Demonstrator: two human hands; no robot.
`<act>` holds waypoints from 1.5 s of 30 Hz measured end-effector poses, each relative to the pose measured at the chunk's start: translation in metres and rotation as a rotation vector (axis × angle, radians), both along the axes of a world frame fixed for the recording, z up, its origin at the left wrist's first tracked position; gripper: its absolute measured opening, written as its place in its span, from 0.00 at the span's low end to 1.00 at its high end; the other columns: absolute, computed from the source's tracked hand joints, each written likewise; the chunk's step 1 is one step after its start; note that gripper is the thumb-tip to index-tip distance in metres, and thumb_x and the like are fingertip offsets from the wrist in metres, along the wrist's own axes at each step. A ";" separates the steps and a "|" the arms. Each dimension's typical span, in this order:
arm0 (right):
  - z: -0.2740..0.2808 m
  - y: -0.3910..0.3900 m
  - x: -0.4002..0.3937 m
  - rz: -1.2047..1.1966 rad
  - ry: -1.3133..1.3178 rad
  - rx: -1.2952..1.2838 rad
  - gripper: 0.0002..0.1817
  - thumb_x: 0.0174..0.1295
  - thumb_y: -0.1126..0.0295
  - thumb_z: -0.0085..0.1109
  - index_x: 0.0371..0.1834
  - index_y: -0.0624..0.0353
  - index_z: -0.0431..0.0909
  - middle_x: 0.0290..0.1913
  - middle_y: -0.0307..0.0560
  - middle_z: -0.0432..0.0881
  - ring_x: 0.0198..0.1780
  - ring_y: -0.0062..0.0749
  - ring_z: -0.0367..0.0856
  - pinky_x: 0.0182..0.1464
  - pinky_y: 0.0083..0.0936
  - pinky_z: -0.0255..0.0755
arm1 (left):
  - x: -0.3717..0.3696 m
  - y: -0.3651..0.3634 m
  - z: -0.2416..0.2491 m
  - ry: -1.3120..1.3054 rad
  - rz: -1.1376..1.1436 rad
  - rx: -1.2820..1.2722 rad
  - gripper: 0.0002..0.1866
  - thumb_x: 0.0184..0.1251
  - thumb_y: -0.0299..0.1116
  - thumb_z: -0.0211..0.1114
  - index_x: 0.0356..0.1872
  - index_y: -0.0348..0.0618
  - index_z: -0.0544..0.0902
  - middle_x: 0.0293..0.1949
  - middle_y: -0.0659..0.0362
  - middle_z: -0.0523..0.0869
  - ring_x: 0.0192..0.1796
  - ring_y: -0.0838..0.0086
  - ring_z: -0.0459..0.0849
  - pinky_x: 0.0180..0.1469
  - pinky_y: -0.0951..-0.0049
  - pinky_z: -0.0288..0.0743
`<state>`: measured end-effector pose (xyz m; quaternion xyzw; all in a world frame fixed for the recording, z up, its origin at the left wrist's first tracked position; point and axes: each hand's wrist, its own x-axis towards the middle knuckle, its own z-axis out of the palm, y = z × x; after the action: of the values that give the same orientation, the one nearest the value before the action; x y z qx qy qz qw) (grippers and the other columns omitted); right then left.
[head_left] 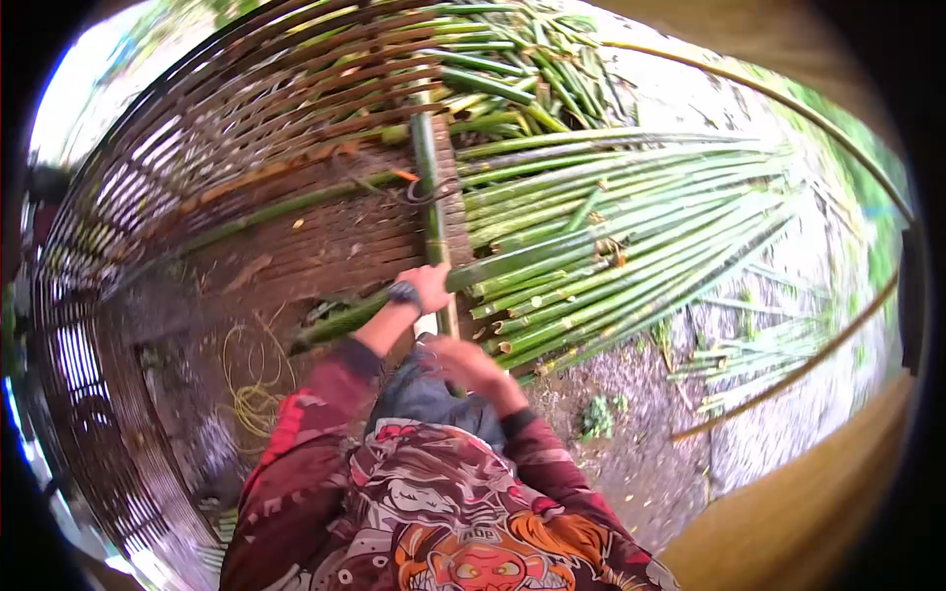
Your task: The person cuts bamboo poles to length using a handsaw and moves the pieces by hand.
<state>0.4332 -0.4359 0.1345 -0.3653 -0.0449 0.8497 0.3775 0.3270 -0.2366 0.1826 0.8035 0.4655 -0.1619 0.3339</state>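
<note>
A long green bamboo pole (522,258) lies slantwise across an upright-running bamboo piece (428,167) near the middle of the view. My left hand (426,288), with a dark watch at its wrist, is closed around the long pole close to where the two cross. Just below it, my right hand (458,360) is smeared by motion in front of my legs; its fingers and anything in them cannot be made out. A curved dark tool or loop (419,192) with an orange part rests on the upright-running piece.
Many cut bamboo poles (631,217) spread out to the right, with another heap (552,69) at the top. Slatted bamboo panels (286,74) stand at the upper left. Yellow cord (254,409) lies on the ground at left. A curved pole (788,379) crosses the right side.
</note>
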 end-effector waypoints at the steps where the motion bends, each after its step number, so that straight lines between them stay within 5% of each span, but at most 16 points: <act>1: 0.001 0.001 0.044 -0.047 -0.091 -0.150 0.29 0.79 0.49 0.54 0.68 0.63 0.73 0.68 0.55 0.78 0.67 0.48 0.78 0.65 0.51 0.78 | -0.048 -0.004 0.000 -0.016 0.028 0.078 0.26 0.61 0.46 0.68 0.60 0.49 0.79 0.50 0.45 0.90 0.53 0.47 0.89 0.53 0.47 0.83; 5: -0.017 0.002 0.218 -0.547 -0.444 -0.163 0.69 0.57 0.16 0.45 0.80 0.75 0.50 0.81 0.75 0.55 0.81 0.61 0.60 0.80 0.60 0.58 | -0.235 -0.037 0.061 -0.052 0.110 0.309 0.25 0.59 0.44 0.73 0.56 0.50 0.81 0.50 0.52 0.89 0.52 0.53 0.89 0.50 0.50 0.82; 6: -0.001 0.014 0.245 -0.610 -0.503 -0.157 0.73 0.58 0.16 0.43 0.82 0.75 0.34 0.84 0.74 0.42 0.85 0.61 0.46 0.82 0.61 0.49 | -0.283 -0.053 0.068 -0.068 0.111 0.411 0.23 0.58 0.42 0.74 0.55 0.49 0.82 0.47 0.54 0.89 0.51 0.54 0.88 0.52 0.52 0.82; 9: 0.033 0.071 0.287 -0.890 -0.348 -0.331 0.71 0.58 0.16 0.46 0.85 0.67 0.36 0.87 0.61 0.32 0.87 0.57 0.38 0.84 0.61 0.47 | -0.409 -0.096 0.117 0.102 0.077 0.709 0.17 0.52 0.31 0.73 0.45 0.51 0.83 0.39 0.57 0.85 0.45 0.56 0.85 0.47 0.54 0.76; 13: -0.050 0.130 0.329 -1.043 -0.453 -0.108 0.50 0.67 0.33 0.62 0.77 0.67 0.65 0.76 0.61 0.69 0.66 0.51 0.77 0.72 0.50 0.69 | -0.521 -0.147 0.160 0.251 0.264 0.669 0.20 0.48 0.27 0.73 0.46 0.50 0.83 0.43 0.56 0.85 0.51 0.56 0.84 0.56 0.54 0.76; 15: -0.031 0.110 0.268 -0.644 -1.174 0.015 0.35 0.73 0.48 0.56 0.77 0.57 0.67 0.65 0.57 0.76 0.53 0.43 0.81 0.59 0.39 0.79 | -0.550 -0.152 0.160 0.439 0.293 0.580 0.27 0.51 0.28 0.74 0.57 0.50 0.82 0.54 0.50 0.85 0.64 0.52 0.80 0.67 0.52 0.72; 17: -0.031 0.111 0.217 -0.330 -1.464 0.306 0.33 0.74 0.51 0.55 0.78 0.54 0.67 0.63 0.56 0.76 0.48 0.42 0.82 0.56 0.36 0.81 | -0.498 -0.135 0.176 0.617 0.341 0.699 0.31 0.52 0.30 0.75 0.63 0.51 0.80 0.59 0.48 0.83 0.68 0.50 0.77 0.70 0.48 0.69; 18: -0.042 0.118 0.189 -0.513 -1.171 0.124 0.28 0.70 0.53 0.57 0.69 0.54 0.72 0.58 0.54 0.79 0.46 0.42 0.82 0.55 0.36 0.80 | -0.448 -0.125 0.194 0.794 0.372 0.796 0.36 0.54 0.32 0.76 0.68 0.52 0.78 0.65 0.46 0.81 0.72 0.48 0.75 0.74 0.45 0.67; 22: -0.045 0.130 0.036 -0.701 -0.232 -0.106 0.20 0.76 0.49 0.47 0.50 0.52 0.81 0.45 0.49 0.87 0.49 0.40 0.82 0.57 0.48 0.77 | -0.224 -0.038 0.168 -0.561 0.273 0.636 0.42 0.52 0.41 0.78 0.70 0.40 0.74 0.63 0.47 0.81 0.66 0.48 0.77 0.69 0.48 0.69; 24: -0.003 0.121 -0.048 -0.400 -0.009 -0.002 0.18 0.76 0.52 0.52 0.56 0.52 0.79 0.49 0.44 0.85 0.49 0.41 0.85 0.55 0.43 0.81 | -0.096 -0.012 0.134 -0.555 0.209 0.537 0.45 0.48 0.60 0.77 0.64 0.41 0.78 0.57 0.48 0.83 0.60 0.49 0.80 0.57 0.48 0.74; 27: 0.020 0.107 -0.132 0.045 0.185 -0.078 0.19 0.74 0.52 0.61 0.59 0.52 0.79 0.45 0.45 0.86 0.45 0.39 0.85 0.51 0.39 0.81 | 0.018 0.018 0.079 -0.043 -0.074 0.252 0.51 0.41 0.62 0.83 0.70 0.50 0.78 0.62 0.49 0.84 0.61 0.59 0.84 0.59 0.51 0.78; 31: 0.097 0.121 -0.089 0.802 -0.679 0.644 0.19 0.73 0.57 0.62 0.52 0.63 0.82 0.47 0.55 0.87 0.47 0.44 0.84 0.52 0.41 0.75 | -0.030 0.045 -0.060 0.375 -0.361 -0.303 0.38 0.45 0.50 0.83 0.63 0.57 0.83 0.52 0.55 0.91 0.58 0.60 0.90 0.56 0.52 0.84; 33: 0.101 0.126 -0.026 0.438 -1.225 0.696 0.15 0.68 0.62 0.69 0.51 0.61 0.85 0.48 0.57 0.88 0.49 0.50 0.85 0.55 0.42 0.74 | -0.132 0.012 -0.055 0.158 -0.151 -0.043 0.25 0.57 0.42 0.74 0.57 0.56 0.84 0.47 0.56 0.93 0.55 0.57 0.91 0.52 0.52 0.85; 36: 0.028 0.148 0.118 0.630 -1.898 1.001 0.53 0.50 0.59 0.85 0.80 0.52 0.63 0.82 0.53 0.62 0.81 0.61 0.59 0.76 0.64 0.63 | -0.211 -0.022 -0.011 0.093 0.189 0.065 0.17 0.68 0.36 0.62 0.57 0.57 0.82 0.46 0.55 0.92 0.55 0.55 0.90 0.50 0.47 0.82; 38: 0.018 0.153 0.171 1.136 -2.076 0.715 0.57 0.49 0.60 0.84 0.83 0.47 0.58 0.79 0.51 0.67 0.80 0.63 0.60 0.77 0.63 0.59 | -0.265 -0.028 -0.020 0.062 0.170 0.198 0.21 0.66 0.35 0.64 0.60 0.58 0.80 0.43 0.55 0.91 0.52 0.57 0.89 0.52 0.48 0.77; 45: -0.080 0.192 0.201 1.217 -2.206 0.786 0.20 0.63 0.67 0.64 0.58 0.50 0.76 0.56 0.46 0.86 0.66 0.49 0.80 0.71 0.63 0.65 | -0.370 -0.029 -0.010 0.225 0.074 0.299 0.24 0.64 0.30 0.68 0.62 0.61 0.80 0.45 0.61 0.87 0.49 0.62 0.85 0.58 0.56 0.70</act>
<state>0.6341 -0.2437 0.0543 -0.6497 -0.7251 0.0712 -0.2166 -0.0429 -0.2660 0.1721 0.8034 0.5479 -0.1673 0.1622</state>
